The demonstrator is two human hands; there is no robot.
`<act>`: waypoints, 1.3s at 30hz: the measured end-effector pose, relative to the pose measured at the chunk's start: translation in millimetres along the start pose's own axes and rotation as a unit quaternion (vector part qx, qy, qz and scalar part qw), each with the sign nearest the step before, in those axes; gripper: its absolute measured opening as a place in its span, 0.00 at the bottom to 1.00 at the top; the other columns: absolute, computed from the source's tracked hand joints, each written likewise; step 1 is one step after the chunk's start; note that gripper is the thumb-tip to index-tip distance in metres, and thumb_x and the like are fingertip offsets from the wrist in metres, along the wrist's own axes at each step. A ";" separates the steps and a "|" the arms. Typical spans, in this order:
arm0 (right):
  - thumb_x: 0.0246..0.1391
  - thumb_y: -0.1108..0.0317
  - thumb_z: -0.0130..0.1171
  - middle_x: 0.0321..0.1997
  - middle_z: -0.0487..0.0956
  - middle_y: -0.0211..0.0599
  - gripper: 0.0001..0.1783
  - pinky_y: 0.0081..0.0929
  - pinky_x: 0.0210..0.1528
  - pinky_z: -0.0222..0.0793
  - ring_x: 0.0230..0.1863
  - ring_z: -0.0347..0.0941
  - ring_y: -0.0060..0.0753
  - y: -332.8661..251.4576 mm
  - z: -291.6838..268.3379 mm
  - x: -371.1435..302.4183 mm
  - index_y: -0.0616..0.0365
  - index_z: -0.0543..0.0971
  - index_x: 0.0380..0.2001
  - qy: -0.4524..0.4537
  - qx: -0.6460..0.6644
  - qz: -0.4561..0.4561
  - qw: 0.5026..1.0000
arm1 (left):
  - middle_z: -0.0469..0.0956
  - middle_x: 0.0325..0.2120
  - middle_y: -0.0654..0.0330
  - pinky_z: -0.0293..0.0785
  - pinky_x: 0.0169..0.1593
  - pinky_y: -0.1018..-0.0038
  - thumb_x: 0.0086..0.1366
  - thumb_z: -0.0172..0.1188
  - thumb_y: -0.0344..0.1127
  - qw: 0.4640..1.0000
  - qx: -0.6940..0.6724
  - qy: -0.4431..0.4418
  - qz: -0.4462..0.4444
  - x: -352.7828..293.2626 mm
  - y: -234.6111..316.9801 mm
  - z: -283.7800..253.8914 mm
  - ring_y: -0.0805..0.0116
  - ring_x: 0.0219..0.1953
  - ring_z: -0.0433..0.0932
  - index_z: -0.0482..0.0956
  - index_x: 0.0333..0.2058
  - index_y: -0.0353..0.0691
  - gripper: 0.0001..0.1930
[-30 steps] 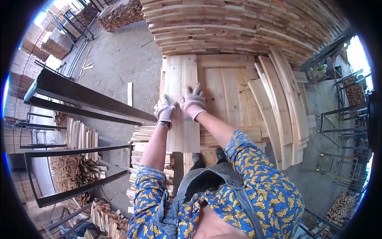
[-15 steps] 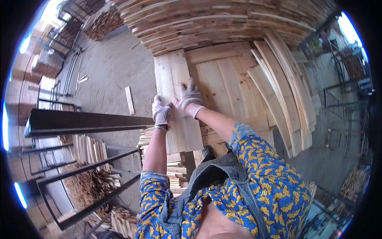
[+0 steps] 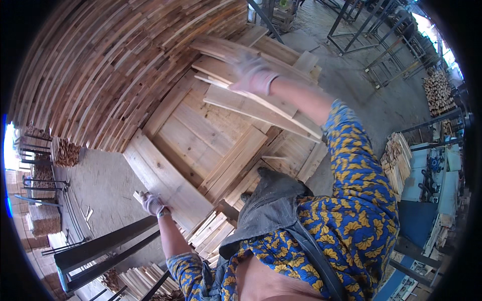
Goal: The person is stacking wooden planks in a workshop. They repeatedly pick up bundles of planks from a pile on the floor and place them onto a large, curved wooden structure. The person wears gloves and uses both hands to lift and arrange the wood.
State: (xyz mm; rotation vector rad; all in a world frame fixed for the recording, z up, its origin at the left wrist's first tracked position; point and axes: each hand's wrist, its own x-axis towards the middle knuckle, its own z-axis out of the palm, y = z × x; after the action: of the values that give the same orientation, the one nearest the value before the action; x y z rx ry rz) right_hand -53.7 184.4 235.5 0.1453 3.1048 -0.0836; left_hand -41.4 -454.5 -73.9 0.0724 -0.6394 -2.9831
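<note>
My left hand, in a pale glove with a darker cuff, is at the left edge of a wide planed board. Its fingers look curled, and a narrow pale end shows at them that I cannot make out. My right hand, gloved too, reaches far over several long boards leaning at the right of the stack. Motion smears its fingers, so whether it grips a board is unclear. Between the hands lies a layer of knotty boards, with a narrower plank across its near side.
A tall stack of boards rises at the far left. A dark metal beam comes in low from the left. Cut wood pieces are piled close to my body. Metal frames stand on the concrete floor at the far right.
The view has turned right. My right hand has left the wide board and moved across to the leaning boards. My left hand has shifted to the wide board's outer edge.
</note>
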 end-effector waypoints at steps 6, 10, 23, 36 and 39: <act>0.49 0.48 0.66 0.75 0.57 0.55 0.56 0.50 0.70 0.61 0.71 0.62 0.59 140.6 49.1 -10.1 0.42 0.49 0.76 -0.092 -0.004 0.122 0.988 | 0.65 0.65 0.40 0.61 0.66 0.57 0.65 0.64 0.51 0.483 0.873 -0.026 0.063 -40.6 -129.4 315.8 0.51 0.66 0.64 0.58 0.70 0.40 0.41; 0.46 0.53 0.68 0.67 0.68 0.57 0.57 0.45 0.67 0.66 0.66 0.67 0.59 172.3 39.3 -2.4 0.39 0.48 0.76 -0.114 0.043 0.096 0.988 | 0.52 0.72 0.39 0.39 0.76 0.54 0.54 0.69 0.67 0.359 0.905 -0.205 -0.105 -66.1 -241.7 382.2 0.45 0.75 0.49 0.56 0.72 0.46 0.54; 0.49 0.46 0.68 0.71 0.62 0.61 0.54 0.44 0.71 0.58 0.71 0.60 0.63 283.5 99.7 32.2 0.41 0.53 0.76 -0.065 0.009 0.212 0.975 | 0.79 0.29 0.58 0.76 0.29 0.67 0.68 0.61 0.41 0.841 0.377 0.159 -0.354 -53.9 -467.1 350.6 0.65 0.29 0.79 0.77 0.42 0.37 0.13; 0.52 0.35 0.61 0.72 0.59 0.56 0.56 0.51 0.74 0.40 0.73 0.55 0.54 105.8 118.4 5.3 0.48 0.49 0.76 -0.072 -0.067 -0.112 0.989 | 0.81 0.28 0.59 0.74 0.28 0.72 0.68 0.58 0.37 0.826 0.525 0.011 -0.206 35.8 -304.0 328.3 0.69 0.28 0.79 0.81 0.41 0.37 0.10; 0.56 0.36 0.58 0.74 0.59 0.58 0.55 0.57 0.72 0.38 0.73 0.55 0.58 70.2 74.5 -0.6 0.52 0.48 0.76 -0.180 -0.133 -0.100 0.969 | 0.84 0.30 0.57 0.75 0.29 0.71 0.67 0.58 0.37 0.811 0.528 0.141 -0.208 76.6 -262.8 318.3 0.67 0.29 0.82 0.83 0.38 0.37 0.10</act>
State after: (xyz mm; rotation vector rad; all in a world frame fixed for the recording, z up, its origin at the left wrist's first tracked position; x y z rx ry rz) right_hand -44.3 250.1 157.5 -0.1724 2.7218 0.2706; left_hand -158.8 -93.9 106.0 0.7818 -2.3462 -2.3949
